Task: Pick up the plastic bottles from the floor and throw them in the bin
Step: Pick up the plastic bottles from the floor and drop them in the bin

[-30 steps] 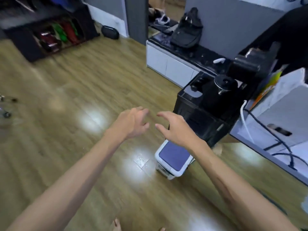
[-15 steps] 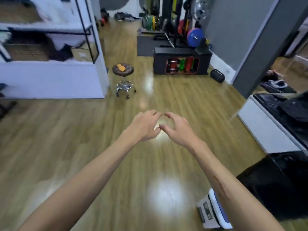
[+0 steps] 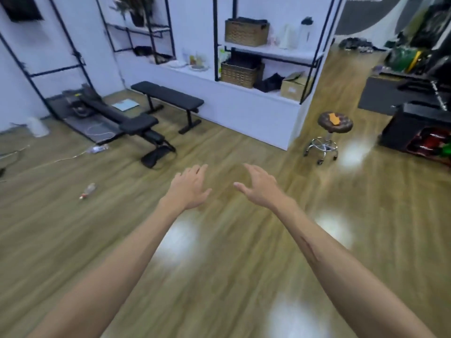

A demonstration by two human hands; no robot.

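Bare left hand [image 3: 189, 189] and right hand [image 3: 262, 189], fingers spread and holding nothing, face a clear plastic bottle [image 3: 87, 190] on the wooden floor [image 3: 219, 276], apparently the next pickup

left hand [image 3: 189, 189], right hand [image 3: 260, 189], outstretched, seemingly empty, fingers relaxed

A wood-plank floor [image 3: 219, 276] runs through the room, with pale glare patches from overhead light. White walls [image 3: 61, 45] carry black metal shelf frames [image 3: 214, 37]. A white built-in shelf unit [image 3: 256, 111] holds two wicker baskets [image 3: 246, 31], a cardboard box [image 3: 292, 86] and small items too blurred to identify. A flat black weight bench [image 3: 168, 96] stands in front of it, an adjustable black bench [image 3: 131, 123] just beside. A brown round stool [image 3: 334, 123] on a chrome wheeled base stands near the unit's corner. Dark gym equipment [image 3: 419, 113] fills the right side.
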